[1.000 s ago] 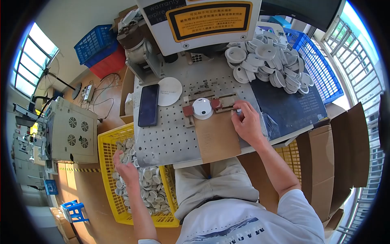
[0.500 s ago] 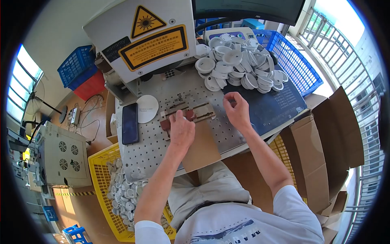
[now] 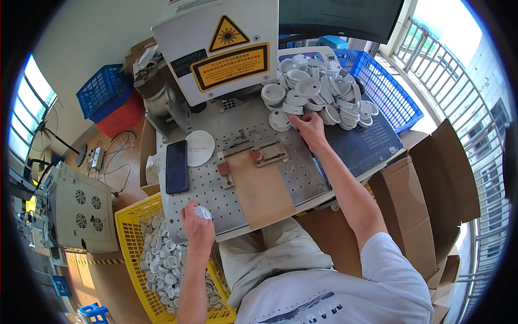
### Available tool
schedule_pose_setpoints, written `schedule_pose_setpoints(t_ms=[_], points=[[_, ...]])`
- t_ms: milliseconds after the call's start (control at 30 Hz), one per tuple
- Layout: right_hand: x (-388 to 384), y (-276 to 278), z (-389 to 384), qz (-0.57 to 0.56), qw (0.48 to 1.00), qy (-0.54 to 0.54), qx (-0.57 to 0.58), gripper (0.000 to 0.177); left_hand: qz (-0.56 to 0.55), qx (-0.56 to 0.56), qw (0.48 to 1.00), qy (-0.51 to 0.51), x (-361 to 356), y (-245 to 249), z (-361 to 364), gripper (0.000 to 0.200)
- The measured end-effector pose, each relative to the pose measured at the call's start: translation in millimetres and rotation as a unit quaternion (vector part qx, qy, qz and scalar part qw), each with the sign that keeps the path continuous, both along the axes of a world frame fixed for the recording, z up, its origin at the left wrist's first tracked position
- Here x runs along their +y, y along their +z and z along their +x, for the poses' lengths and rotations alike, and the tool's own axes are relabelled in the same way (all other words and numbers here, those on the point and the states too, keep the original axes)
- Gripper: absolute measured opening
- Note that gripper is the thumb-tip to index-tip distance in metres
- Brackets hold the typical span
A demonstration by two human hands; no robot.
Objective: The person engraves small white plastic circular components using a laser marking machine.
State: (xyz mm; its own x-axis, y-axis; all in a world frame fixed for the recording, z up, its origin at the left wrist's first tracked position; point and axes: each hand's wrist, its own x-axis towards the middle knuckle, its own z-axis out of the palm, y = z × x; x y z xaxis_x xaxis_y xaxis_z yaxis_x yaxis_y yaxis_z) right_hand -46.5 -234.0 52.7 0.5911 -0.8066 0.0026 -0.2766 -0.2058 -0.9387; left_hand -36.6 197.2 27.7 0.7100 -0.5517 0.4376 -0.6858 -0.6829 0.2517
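My left hand [image 3: 198,227] is at the table's front left edge, above the yellow basket, with its fingers closed round a white round plastic cap [image 3: 203,212]. At the pile of white caps [image 3: 308,86], my right hand [image 3: 311,132] has its fingertips pressed on the edge of another white cap [image 3: 279,121]; part of the grip is hidden. Between the hands, a metal fixture [image 3: 270,155] with reddish-brown blocks lies on the perforated metal table [image 3: 216,186]. A strip of brown cardboard [image 3: 264,197] runs from it towards my lap.
A yellow basket [image 3: 123,229] full of white caps stands at the left. On the table lie a phone [image 3: 176,167] and a white disc [image 3: 200,148]. The laser machine's head [image 3: 216,54] overhangs the back. Blue basket [image 3: 407,110] and cardboard box [image 3: 404,210] are at the right.
My left hand has moved from the fixture to the table's front left edge, carrying a white cap. My right hand has reached forward to the pile. The head view has shifted slightly.
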Motion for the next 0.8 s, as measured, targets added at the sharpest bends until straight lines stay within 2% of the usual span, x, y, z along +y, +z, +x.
schedule_pose_setpoints(t_ms=[100, 167, 200, 267, 300, 367, 400, 500, 533, 800], points=[[9.5, 17.9, -37.3, -0.019, 0.999, 0.019, 0.026, 0.051, -0.028, 0.012, 0.999, 0.037, 10.5, -5.2, 2.1, 0.007], [20.1, 29.7, -65.0, -0.125, 0.989, 0.057, 0.056, 0.05, -0.03, 0.014, 0.999, 0.04, 10.0, -5.3, 2.1, 0.008], [29.2, 36.9, -77.1, -0.126, 0.989, 0.056, 0.061, 0.05, -0.028, 0.013, 0.999, 0.043, 9.1, -4.4, 1.9, 0.009], [48.2, 49.7, -98.7, -0.156, 0.966, 0.151, 0.138, 0.048, -0.036, 0.013, 0.998, 0.041, 8.0, -0.5, 0.0, 0.01], [58.5, 50.7, -107.3, -0.153, 0.966, 0.152, 0.144, 0.048, -0.041, 0.01, 0.998, 0.043, 7.7, -0.4, -1.7, 0.011], [81.6, 47.6, -118.3, -0.222, 0.927, 0.298, 0.043, 0.046, -0.039, 0.018, 0.998, 0.048, 6.6, -2.4, -1.6, 0.011], [91.0, 46.4, -120.5, -0.234, 0.907, 0.347, 0.044, 0.043, -0.041, 0.017, 0.998, 0.053, 7.2, -2.7, -0.5, 0.011], [116.5, 40.5, -115.1, -0.247, 0.878, 0.408, 0.049, 0.042, -0.026, 0.005, 0.999, 0.048, 8.6, -3.3, 0.5, 0.009], [122.6, 38.8, -112.6, -0.292, 0.87, 0.395, 0.043, 0.038, -0.022, -0.013, 0.999, 0.043, 8.8, -2.9, 0.9, 0.006], [151.6, 51.7, -89.2, -0.309, 0.84, 0.442, 0.058, 0.039, -0.019, -0.009, 0.998, 0.054, 8.7, -1.8, 0.1, 0.006]])
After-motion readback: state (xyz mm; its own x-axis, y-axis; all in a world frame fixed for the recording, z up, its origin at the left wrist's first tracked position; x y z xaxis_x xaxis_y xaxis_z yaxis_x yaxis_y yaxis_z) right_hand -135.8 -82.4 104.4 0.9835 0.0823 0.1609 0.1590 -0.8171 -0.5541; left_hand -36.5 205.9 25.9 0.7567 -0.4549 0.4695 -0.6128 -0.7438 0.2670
